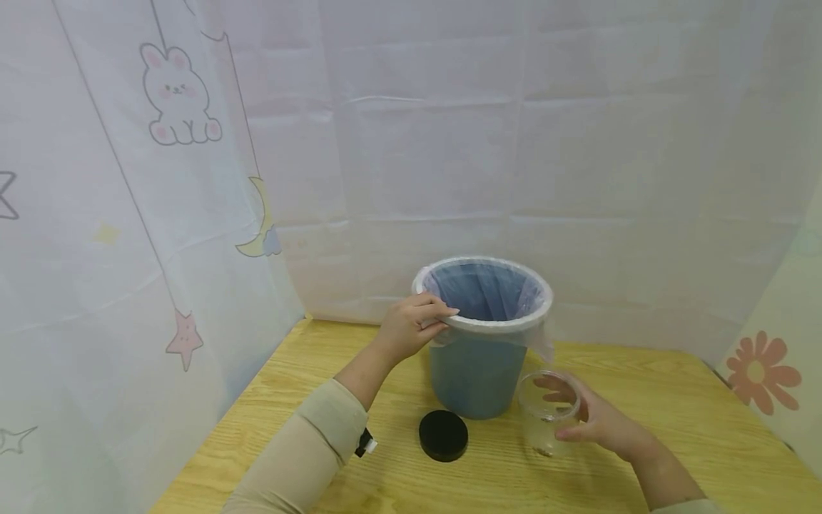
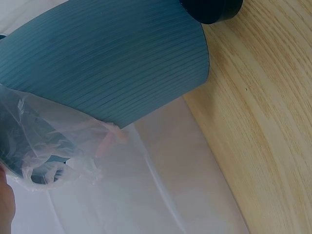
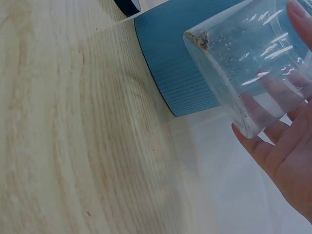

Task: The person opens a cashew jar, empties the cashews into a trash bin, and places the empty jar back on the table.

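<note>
A blue ribbed trash bin (image 1: 478, 375) stands on the wooden table, lined with a thin clear bag (image 1: 443, 282) folded over its white rim (image 1: 497, 325). My left hand (image 1: 411, 325) grips the near left part of the rim, fingers on top and thumb below. To the right of the bin, my right hand (image 1: 600, 417) holds a clear plastic jar (image 3: 243, 63) with its fingers round the side. The jar has no lid on. Some brown crumbs (image 3: 200, 40) lie in a bottom corner of it, and specks cling to its wall.
A round black lid (image 1: 443, 435) lies on the table (image 1: 616, 478) in front of the bin. Partly behind my left sleeve (image 1: 308, 442) is a small black and white object (image 1: 364, 444). A pale curtain (image 1: 417, 143) hangs behind the table and along its left side.
</note>
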